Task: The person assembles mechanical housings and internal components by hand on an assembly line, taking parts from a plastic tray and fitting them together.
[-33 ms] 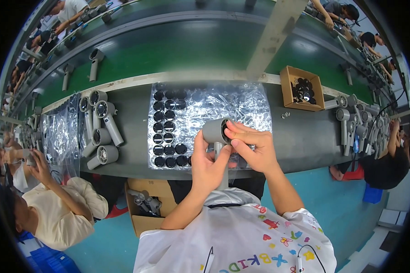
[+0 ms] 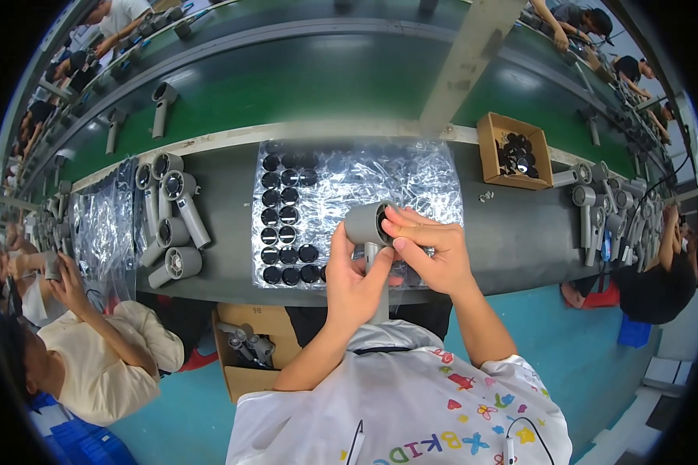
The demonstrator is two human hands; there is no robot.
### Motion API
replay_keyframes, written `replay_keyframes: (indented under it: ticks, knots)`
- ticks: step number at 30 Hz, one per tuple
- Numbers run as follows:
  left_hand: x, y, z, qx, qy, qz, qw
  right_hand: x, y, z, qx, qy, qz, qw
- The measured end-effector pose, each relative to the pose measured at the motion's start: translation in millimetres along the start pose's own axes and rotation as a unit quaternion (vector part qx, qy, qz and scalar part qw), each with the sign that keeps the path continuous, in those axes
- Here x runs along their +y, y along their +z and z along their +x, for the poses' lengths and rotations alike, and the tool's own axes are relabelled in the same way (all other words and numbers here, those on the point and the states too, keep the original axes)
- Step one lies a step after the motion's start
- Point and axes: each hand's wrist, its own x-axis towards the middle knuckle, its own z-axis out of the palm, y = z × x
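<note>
My left hand [image 2: 350, 285] is wrapped round a grey handheld fan [image 2: 362, 223], its barrel-shaped head up and its handle running down through the palm. The round mouth of the fan head faces right, with a black round part [image 2: 381, 225] in it. My right hand [image 2: 442, 252] is closed at that mouth, thumb and fingertips pressed against the black part's edge. Whether the fingers grip the part or only press on it, I cannot tell. Beneath both hands, rows of black round caps [image 2: 288, 215] lie on clear plastic sheeting [image 2: 349, 182].
A cardboard box [image 2: 490, 159] of black parts stands at the right back. Grey fans [image 2: 180, 263] are grouped to the left, and more fans [image 2: 597, 221] are heaped right. Another carton [image 2: 248, 384] sits below the bench. A co-worker [image 2: 101, 364] sits at the left, holding a grey piece.
My hands and the fan show no visible change. At the left, the co-worker's hands and grey piece have shifted very slightly.
</note>
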Motion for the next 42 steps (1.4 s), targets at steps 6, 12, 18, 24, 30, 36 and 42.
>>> replay_keyframes:
  ticks: [6,12,18,24,30,36,42]
  knots:
    - [-14,3,0,0.028,0.062,0.02,0.997,-7,11,-4,0.032,-0.033,-0.045,0.998]
    - [-6,-3,4,-0.001,0.014,0.025,1.0,-15,6,-4,0.038,-0.011,-0.021,0.999]
    - [7,-3,0,-0.031,-0.021,-0.032,0.999,-15,1,-2,0.067,-0.018,-0.016,0.997]
    - [10,-5,-1,-0.039,-0.01,-0.024,0.999,-14,-1,1,0.05,-0.017,0.001,0.999]
    - [9,-6,-2,-0.04,-0.008,-0.021,0.999,-17,0,0,0.05,0.018,0.044,0.998]
    - [11,-6,-4,-0.036,-0.01,0.013,0.999,-15,-5,0,0.026,-0.05,-0.074,0.996]
    - [12,-3,-4,-0.032,0.001,0.04,0.999,-18,-4,1,0.039,-0.086,-0.102,0.99]
